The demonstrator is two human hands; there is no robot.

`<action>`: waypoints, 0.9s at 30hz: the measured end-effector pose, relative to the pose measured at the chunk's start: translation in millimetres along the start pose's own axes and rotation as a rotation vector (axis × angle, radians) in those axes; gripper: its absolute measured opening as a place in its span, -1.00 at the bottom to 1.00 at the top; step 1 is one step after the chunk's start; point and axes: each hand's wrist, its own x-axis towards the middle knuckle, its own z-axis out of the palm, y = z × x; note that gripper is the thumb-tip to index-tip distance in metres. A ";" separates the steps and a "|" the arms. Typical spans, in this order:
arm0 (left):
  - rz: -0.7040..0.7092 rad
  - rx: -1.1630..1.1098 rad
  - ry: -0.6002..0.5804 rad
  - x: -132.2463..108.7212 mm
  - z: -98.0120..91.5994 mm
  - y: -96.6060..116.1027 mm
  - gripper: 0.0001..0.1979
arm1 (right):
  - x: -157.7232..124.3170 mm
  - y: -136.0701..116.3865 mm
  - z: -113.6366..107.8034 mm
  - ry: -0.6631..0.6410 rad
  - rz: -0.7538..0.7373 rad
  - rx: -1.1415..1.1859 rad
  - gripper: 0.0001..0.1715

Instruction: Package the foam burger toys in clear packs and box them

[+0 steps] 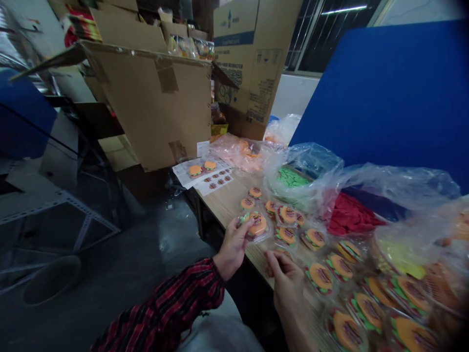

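My left hand (234,244), in a red plaid sleeve, is closed around a small clear bag (257,226) with an orange hamburger-shaped piece in it, held just off the near edge of the wooden table (223,203). My right hand (286,278) rests at the table edge with its fingers curled together by the nearest bagged burger piece; what they pinch is too small to make out. Several more bagged burger pieces (320,276) lie in rows across the table to the right.
Plastic bags of green (291,177), red (348,215) and yellow (401,256) felt parts sit behind the rows. A printed sheet with burger samples (205,173) lies at the table's far end. Large cardboard boxes (154,102) stand beyond. A blue partition (388,93) walls the right side.
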 end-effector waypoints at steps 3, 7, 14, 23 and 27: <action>0.017 0.017 0.008 -3.8 -0.8 -3.4 -0.68 | 7.5 -3.5 15.8 -0.065 0.085 0.107 -0.63; -0.014 0.025 0.034 -3.3 -11.4 -4.2 -0.67 | 15.0 2.5 36.9 -0.051 0.114 0.262 -0.60; -0.031 0.031 0.122 20.7 -58.8 21.4 -0.65 | 22.3 23.1 88.3 -0.285 0.234 0.288 -0.52; -0.108 0.154 0.145 70.6 -89.7 53.0 -0.55 | 61.4 39.5 136.4 -0.273 0.255 0.146 -0.40; -0.017 0.338 0.118 109.0 -88.4 57.2 -0.61 | 67.6 54.4 145.6 -0.308 0.374 0.126 -0.33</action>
